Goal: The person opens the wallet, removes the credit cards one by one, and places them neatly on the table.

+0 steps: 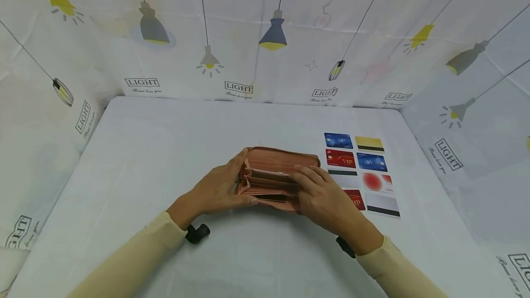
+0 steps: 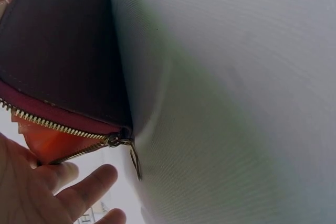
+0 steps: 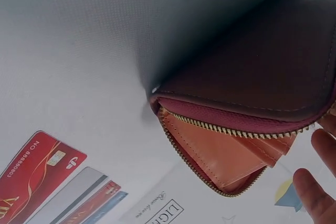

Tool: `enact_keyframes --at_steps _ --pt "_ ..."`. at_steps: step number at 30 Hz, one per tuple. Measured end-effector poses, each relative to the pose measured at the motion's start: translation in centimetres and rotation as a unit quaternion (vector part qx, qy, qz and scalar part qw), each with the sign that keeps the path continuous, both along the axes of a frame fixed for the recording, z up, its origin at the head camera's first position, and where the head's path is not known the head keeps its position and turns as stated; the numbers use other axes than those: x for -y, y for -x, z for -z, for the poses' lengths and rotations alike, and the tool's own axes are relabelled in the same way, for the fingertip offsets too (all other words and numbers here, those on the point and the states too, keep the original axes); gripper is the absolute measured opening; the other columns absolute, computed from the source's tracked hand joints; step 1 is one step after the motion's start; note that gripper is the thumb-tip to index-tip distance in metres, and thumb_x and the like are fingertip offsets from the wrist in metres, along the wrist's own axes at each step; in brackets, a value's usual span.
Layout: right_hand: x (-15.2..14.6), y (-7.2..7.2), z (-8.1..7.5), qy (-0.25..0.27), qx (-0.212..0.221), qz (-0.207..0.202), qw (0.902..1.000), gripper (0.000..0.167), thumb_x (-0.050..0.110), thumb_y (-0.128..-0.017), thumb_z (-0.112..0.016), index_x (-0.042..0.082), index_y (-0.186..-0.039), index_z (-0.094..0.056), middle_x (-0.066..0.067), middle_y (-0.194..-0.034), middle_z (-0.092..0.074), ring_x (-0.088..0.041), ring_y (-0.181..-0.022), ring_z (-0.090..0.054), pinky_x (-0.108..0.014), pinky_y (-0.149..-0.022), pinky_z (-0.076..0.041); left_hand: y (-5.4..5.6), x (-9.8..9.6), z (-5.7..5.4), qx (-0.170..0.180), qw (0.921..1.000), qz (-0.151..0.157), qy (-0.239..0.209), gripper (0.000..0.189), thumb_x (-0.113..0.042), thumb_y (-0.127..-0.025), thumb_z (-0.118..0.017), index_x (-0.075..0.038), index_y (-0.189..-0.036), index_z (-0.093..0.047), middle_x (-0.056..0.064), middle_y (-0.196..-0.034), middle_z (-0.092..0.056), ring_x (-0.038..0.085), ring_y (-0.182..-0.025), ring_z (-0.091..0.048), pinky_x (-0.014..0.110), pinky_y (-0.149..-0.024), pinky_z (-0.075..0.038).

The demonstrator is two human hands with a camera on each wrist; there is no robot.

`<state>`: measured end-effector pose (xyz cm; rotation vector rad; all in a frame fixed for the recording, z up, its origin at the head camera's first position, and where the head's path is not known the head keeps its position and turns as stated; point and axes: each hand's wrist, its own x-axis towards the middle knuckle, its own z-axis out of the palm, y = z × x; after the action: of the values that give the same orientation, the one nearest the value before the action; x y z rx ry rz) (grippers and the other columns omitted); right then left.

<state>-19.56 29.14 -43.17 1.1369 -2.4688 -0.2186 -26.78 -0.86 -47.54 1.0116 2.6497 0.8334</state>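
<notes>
A zip-around wallet [image 1: 271, 157] stands unzipped on the white table, its salmon-pink inner pockets facing up. My left hand [image 1: 215, 191] holds its left end, with the thumb along the front edge and the fingers at the back. The fingers of my right hand [image 1: 325, 199] reach over the right end and into the pockets, gripping the wallet there; their tips are partly hidden. In the left wrist view the dark outer cover [image 2: 63, 40] shows, with a brass zip pull [image 2: 135, 160] hanging at its corner. The right wrist view shows the open brass zip [image 3: 231, 131].
To the right of the wallet lie several cards in two columns, among them a blue VIP card [image 1: 338, 140], a gold card [image 1: 370, 144] and a red VIP card [image 1: 341, 158]. My right hand overlaps the lower left ones. Lamp-printed cloth walls [image 1: 240, 26] enclose the table [image 1: 165, 128].
</notes>
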Motion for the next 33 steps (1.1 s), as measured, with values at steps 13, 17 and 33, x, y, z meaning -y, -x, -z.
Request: enact_keyframes --at_steps 13,17,33 --pt "0.1 -0.7 -0.5 0.055 0.030 -0.026 0.9977 0.019 0.019 -0.079 -0.089 0.006 -0.086 -0.077 -0.005 -0.100 -0.073 -0.021 -0.093 -0.070 -0.037 -0.088 -0.060 0.2 -0.2 0.0 -0.009 1.0000 0.000 -0.003 0.125 -0.081 -0.085 -0.063 -0.017 -0.169 0.005 0.010 -0.172 -0.024 0.033 -0.131 -0.057 0.048 -0.112 -0.045" --pt "-0.1 -0.9 -0.1 0.079 0.020 -0.034 0.9961 0.017 0.017 -0.077 -0.087 0.007 -0.088 -0.078 -0.004 -0.094 -0.075 -0.019 -0.087 -0.072 -0.035 -0.083 -0.061 0.2 -0.3 0.0 -0.004 1.0000 0.001 -0.005 0.125 -0.081 -0.085 -0.063 -0.017 -0.169 0.004 0.010 -0.172 -0.023 0.034 -0.135 -0.054 0.049 -0.114 -0.043" --pt "-1.6 -1.4 -0.5 0.079 0.095 0.079 0.9891 0.021 0.021 -0.075 -0.090 0.011 -0.092 -0.083 -0.003 -0.100 -0.073 -0.021 -0.086 -0.066 -0.040 -0.082 -0.058 0.1 -0.3 0.0 -0.007 1.0000 -0.003 -0.001 0.124 -0.080 -0.086 -0.063 -0.015 -0.169 0.005 0.010 -0.172 -0.024 0.038 -0.142 -0.049 0.051 -0.115 -0.041"
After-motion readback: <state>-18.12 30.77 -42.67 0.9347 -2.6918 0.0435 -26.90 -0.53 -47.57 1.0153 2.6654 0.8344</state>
